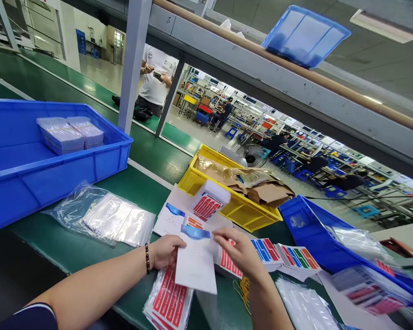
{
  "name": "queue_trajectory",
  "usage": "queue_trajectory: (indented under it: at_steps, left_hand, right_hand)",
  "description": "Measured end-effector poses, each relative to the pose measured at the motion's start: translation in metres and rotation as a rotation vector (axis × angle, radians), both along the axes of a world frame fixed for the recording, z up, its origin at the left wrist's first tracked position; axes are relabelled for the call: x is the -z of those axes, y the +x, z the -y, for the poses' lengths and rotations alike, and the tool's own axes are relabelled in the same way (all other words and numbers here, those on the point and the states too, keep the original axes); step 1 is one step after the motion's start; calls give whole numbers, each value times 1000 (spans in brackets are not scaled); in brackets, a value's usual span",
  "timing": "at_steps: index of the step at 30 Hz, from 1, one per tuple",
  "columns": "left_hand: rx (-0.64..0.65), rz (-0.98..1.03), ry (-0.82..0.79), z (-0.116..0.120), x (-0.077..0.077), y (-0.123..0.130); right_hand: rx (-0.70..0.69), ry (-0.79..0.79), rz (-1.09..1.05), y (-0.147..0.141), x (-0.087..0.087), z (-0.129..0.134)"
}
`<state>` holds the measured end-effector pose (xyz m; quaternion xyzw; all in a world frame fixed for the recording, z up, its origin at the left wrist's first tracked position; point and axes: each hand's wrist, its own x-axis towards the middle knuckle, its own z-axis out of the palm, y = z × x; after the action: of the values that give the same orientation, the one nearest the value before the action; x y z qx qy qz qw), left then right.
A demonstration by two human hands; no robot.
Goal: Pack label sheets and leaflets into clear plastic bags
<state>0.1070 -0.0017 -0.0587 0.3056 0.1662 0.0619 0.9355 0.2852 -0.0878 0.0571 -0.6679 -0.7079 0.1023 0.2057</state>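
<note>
"Three open plastic bins sit around your work. Which, and what's close in?"

"Left of you, long blue plastic bin [72,172], two stacks of clear plastic inside. Ahead, yellow rectangular plastic bin [242,217], crumpled brown paper in it. Right, smaller blue plastic bin [304,220] with clear plastic packs. Nearer your left arm: flat transparent plastic bag [113,217] on the green tabletop [147,178]."

"Anything in your way?"

"White block-shaped stack with a red printed label [208,205] stands just beyond your piece, between it and the yellow bin. Red-and-white printed strips in clear plastic [170,298] lie under your left hand [167,252]. Your right hand [239,250] partly covers a stack of red-printed white cards [227,263]. Thin yellow rubber bands [243,293] lie beside your right forearm, two colourful printed card stacks [298,257] past it."

"And your piece?"

"White rectangular paper card [196,268], blue at one end, front and centre between your hands, above the tabletop. Long axis runs nearly straight away from you; blue end points away, plain white end towards you."

"Fingers?"

"Your left ones pinch the card by its left edge, thumb on top. Your right ones are bent and bunched by its far right corner; blurred, can't tell if they grip or touch it."
</note>
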Motion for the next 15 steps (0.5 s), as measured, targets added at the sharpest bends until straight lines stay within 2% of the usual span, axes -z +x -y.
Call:
queue_trajectory:
  at_steps: [2,3,6,9,12,15]
  left_hand:
    - [89,-15,20,4,-1,-3]
    - [130,-34,41,5,-3,-5]
    - [209,-99,102,6,-9,-10]
    - [262,-112,138,4,-12,-12]
    - [285,-114,179,4,-11,-12]
    - [299,-117,222,4,-12,-12]
  right_hand:
    - [260,-90,201,12,8,-22]
    - [320,-195,334,17,14,-34]
    - [304,-385,453,25,38,-64]
    - [269,-444,520,27,59,-79]
    - [242,-429,563,27,67,-82]
    - [235,-393,571,25,66,-80]
